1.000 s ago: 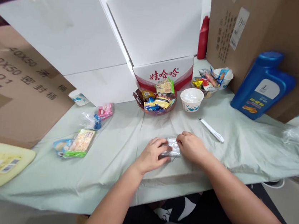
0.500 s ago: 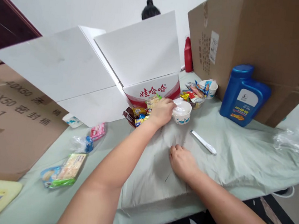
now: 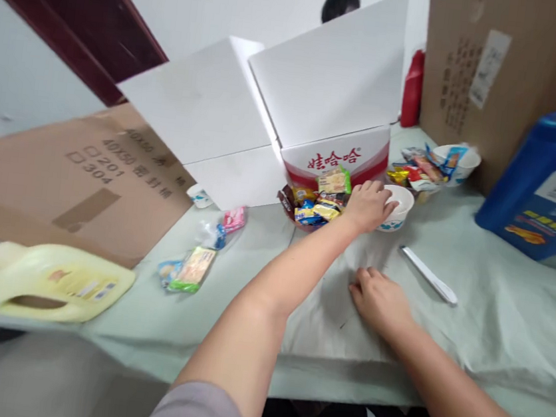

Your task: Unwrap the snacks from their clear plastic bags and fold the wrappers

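Observation:
My left hand [image 3: 369, 207] is at the near left rim of a white paper bowl [image 3: 398, 209] with a blue pattern. Its fingers are apart, partly over the rim, and no object shows in them. Just left of that hand sits a heap of wrapped snacks [image 3: 311, 209], with a green-edged cracker packet [image 3: 335, 180] on top. My right hand [image 3: 379, 299] rests palm down on the tablecloth, fingers loosely bent and apart. A white utility knife [image 3: 428, 275] lies to its right, untouched.
Behind the snacks stands an open white carton [image 3: 342, 88]. More wrapped snacks [image 3: 417, 171] and another bowl [image 3: 456, 163] are at the back right, near a blue jug [image 3: 555, 193]. Loose packets [image 3: 195, 267] and a yellow jug [image 3: 58, 282] lie left. A person's head [image 3: 340, 5] shows behind.
The view has swung left, so everything appears farther right. My left hand's fingers have spread at the bowl; the clear plastic seen by them earlier no longer shows there. My right hand stays on the cloth.

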A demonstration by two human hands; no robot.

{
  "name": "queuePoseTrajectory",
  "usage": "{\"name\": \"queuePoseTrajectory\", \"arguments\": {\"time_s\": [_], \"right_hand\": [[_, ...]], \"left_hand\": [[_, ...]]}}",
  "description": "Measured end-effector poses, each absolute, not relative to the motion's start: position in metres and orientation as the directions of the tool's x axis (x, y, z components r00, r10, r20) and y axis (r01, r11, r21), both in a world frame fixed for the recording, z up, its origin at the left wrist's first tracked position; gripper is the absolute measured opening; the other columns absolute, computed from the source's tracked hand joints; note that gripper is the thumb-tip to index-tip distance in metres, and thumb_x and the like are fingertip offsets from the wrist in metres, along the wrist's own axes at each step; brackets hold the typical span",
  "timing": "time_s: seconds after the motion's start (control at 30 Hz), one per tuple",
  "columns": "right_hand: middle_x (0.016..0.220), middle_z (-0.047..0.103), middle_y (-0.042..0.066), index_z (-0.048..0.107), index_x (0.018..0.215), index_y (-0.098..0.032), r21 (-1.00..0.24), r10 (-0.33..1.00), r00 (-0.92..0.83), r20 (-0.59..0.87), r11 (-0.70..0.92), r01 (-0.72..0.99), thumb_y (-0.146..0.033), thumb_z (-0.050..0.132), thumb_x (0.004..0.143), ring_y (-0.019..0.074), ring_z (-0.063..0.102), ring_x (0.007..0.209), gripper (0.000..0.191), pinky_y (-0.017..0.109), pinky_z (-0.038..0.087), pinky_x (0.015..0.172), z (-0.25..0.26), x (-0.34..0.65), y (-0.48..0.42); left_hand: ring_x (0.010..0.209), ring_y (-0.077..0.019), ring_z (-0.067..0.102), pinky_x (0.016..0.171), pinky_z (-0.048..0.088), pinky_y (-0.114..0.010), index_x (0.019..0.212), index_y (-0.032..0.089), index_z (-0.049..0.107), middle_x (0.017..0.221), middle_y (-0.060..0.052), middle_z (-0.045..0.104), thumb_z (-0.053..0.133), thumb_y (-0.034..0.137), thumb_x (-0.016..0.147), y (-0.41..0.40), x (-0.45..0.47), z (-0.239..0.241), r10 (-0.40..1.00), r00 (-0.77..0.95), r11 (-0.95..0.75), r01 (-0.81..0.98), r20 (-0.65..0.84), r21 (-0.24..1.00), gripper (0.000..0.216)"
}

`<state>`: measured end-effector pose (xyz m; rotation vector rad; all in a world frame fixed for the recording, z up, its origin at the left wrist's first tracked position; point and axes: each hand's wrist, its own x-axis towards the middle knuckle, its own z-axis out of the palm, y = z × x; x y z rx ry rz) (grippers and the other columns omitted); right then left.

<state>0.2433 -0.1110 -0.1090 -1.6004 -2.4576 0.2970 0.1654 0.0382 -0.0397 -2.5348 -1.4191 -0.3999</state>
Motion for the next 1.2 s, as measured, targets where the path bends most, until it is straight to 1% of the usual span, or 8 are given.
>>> {"name": "queuePoseTrajectory", "arguments": {"time_s": [0.13, 0.23, 0.33, 0.5, 0.63, 0.8, 1.0, 1.2], "right_hand": [[0.094, 0.066, 0.012, 0.061, 0.096, -0.014, -0.24, 0.923, -0.382, 0.056, 0.384, 0.892, -0.028, 0.048, 0.094, 0.0246, 0.066, 0.086, 0.019, 0.031, 0.042, 0.069, -0.111, 0.241, -0.112], [0.092, 0.066, 0.01, 0.06, 0.094, -0.016, -0.212, 0.925, -0.375, 0.064, 0.38, 0.901, -0.029, 0.049, 0.095, 0.0243, 0.066, 0.085, 0.018, 0.031, 0.041, 0.067, -0.113, 0.24, -0.113], [0.091, 0.066, 0.009, 0.059, 0.093, -0.017, -0.19, 0.926, -0.37, 0.078, 0.378, 0.906, -0.031, 0.049, 0.095, 0.0239, 0.066, 0.085, 0.017, 0.03, 0.041, 0.067, -0.116, 0.24, -0.113], [0.088, 0.065, 0.007, 0.058, 0.09, -0.018, -0.18, 0.92, -0.375, 0.112, 0.39, 0.903, -0.032, 0.049, 0.095, 0.023, 0.065, 0.083, 0.018, 0.03, 0.04, 0.066, -0.122, 0.24, -0.111], [0.088, 0.065, 0.007, 0.057, 0.09, -0.018, -0.184, 0.918, -0.38, 0.111, 0.394, 0.9, -0.033, 0.048, 0.095, 0.0226, 0.065, 0.082, 0.018, 0.03, 0.04, 0.065, -0.123, 0.239, -0.11], [0.089, 0.066, 0.007, 0.058, 0.09, -0.018, -0.209, 0.923, -0.375, 0.087, 0.385, 0.899, -0.032, 0.047, 0.095, 0.0218, 0.065, 0.081, 0.019, 0.03, 0.039, 0.065, -0.12, 0.237, -0.109], [0.093, 0.066, 0.008, 0.06, 0.094, -0.017, -0.252, 0.927, -0.372, 0.048, 0.371, 0.894, -0.032, 0.05, 0.094, 0.0223, 0.065, 0.086, 0.018, 0.03, 0.039, 0.068, -0.113, 0.239, -0.111], [0.098, 0.067, 0.011, 0.062, 0.099, -0.015, -0.294, 0.927, -0.374, 0.005, 0.359, 0.886, -0.034, 0.051, 0.094, 0.0238, 0.065, 0.088, 0.022, 0.03, 0.04, 0.07, -0.103, 0.24, -0.115]], "left_hand": [[0.117, -0.0266, 0.049, 0.099, 0.036, -0.043, 0.11, 0.019, 0.063, 0.119, -0.012, 0.059, 0.044, 0.033, 0.096, -0.016, 0.104, -0.042, 0.606, 0.632, -0.685, 0.723, 0.482, -0.087, 0.028], [0.11, -0.0257, 0.053, 0.099, 0.036, -0.043, 0.103, 0.021, 0.064, 0.108, -0.009, 0.064, 0.045, 0.033, 0.094, -0.052, 0.038, -0.048, 0.676, 0.584, -0.623, 0.778, 0.449, -0.074, 0.024], [0.112, -0.0229, 0.054, 0.101, 0.039, -0.037, 0.101, 0.023, 0.064, 0.11, -0.006, 0.064, 0.05, 0.034, 0.091, -0.065, -0.032, -0.055, 0.941, 0.083, -0.1, 0.994, 0.327, 0.035, 0.02], [0.128, -0.0397, 0.042, 0.102, 0.034, -0.055, 0.12, 0.011, 0.054, 0.131, -0.025, 0.049, 0.049, 0.032, 0.089, -0.058, -0.135, -0.054, 0.813, -0.471, 0.469, 0.878, 0.342, 0.093, 0.038], [0.126, -0.044, 0.046, 0.099, 0.038, -0.055, 0.13, 0.007, 0.045, 0.138, -0.031, 0.043, 0.059, 0.045, 0.083, -0.048, -0.181, -0.054, 0.721, -0.662, 0.654, 0.748, 0.203, 0.115, 0.061], [0.112, -0.0357, 0.06, 0.093, 0.045, -0.045, 0.126, 0.016, 0.049, 0.122, -0.019, 0.061, 0.073, 0.037, 0.072, -0.035, -0.179, -0.059, 0.813, -0.581, 0.572, 0.811, 0.052, 0.124, 0.062], [0.129, -0.0333, 0.048, 0.104, 0.041, -0.045, 0.136, 0.014, 0.038, 0.136, -0.02, 0.049, 0.061, 0.023, 0.079, -0.056, -0.124, -0.053, 0.867, -0.437, 0.403, 0.897, 0.24, 0.181, 0.063], [0.117, -0.0257, 0.055, 0.104, 0.044, -0.039, 0.129, 0.016, 0.051, 0.125, -0.012, 0.052, 0.057, 0.013, 0.071, -0.109, -0.035, -0.06, 0.847, 0.276, -0.423, 0.867, 0.454, 0.262, 0.058]]}}
